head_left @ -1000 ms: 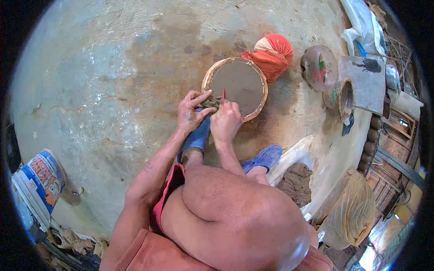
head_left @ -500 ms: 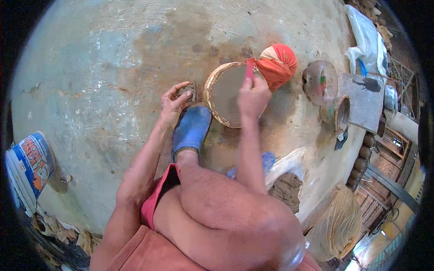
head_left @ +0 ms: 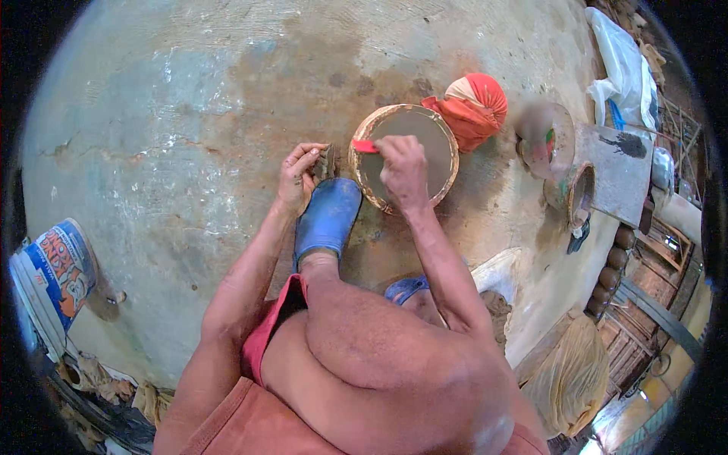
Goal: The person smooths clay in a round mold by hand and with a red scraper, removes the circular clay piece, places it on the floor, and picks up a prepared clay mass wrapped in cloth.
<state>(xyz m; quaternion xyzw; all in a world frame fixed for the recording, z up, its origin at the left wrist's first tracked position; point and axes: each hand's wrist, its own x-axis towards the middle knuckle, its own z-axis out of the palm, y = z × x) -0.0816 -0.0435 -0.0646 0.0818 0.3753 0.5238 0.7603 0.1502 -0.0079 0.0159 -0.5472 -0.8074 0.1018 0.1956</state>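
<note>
My right hand [head_left: 406, 171] grips a flat red scraper [head_left: 365, 146] above a round form with a crusted, pale rim [head_left: 457, 163] and smooth grey clay inside. The scraper points left, its tip over the rim's left side. Left of the form, my left hand [head_left: 298, 180] pinches a dark, clay-smeared piece [head_left: 328, 161] between thumb and fingers. Its exact kind cannot be made out. Just below that hand is my foot in a blue shoe [head_left: 328, 216]. Touching the form's upper right is a bundle wrapped in red-orange cloth [head_left: 474, 110].
To the right are a clay-stained bowl [head_left: 557, 144], a round pot [head_left: 580, 193] and a grey board [head_left: 618, 178]. A printed bucket [head_left: 57, 265] lies at far left. A lump of brown clay [head_left: 497, 311] rests on white sheeting beyond my right forearm.
My right hand has moved left and down over the form, and the scraper has turned from pointing up to pointing left. My left hand still holds the dark piece, its fingers slightly shifted.
</note>
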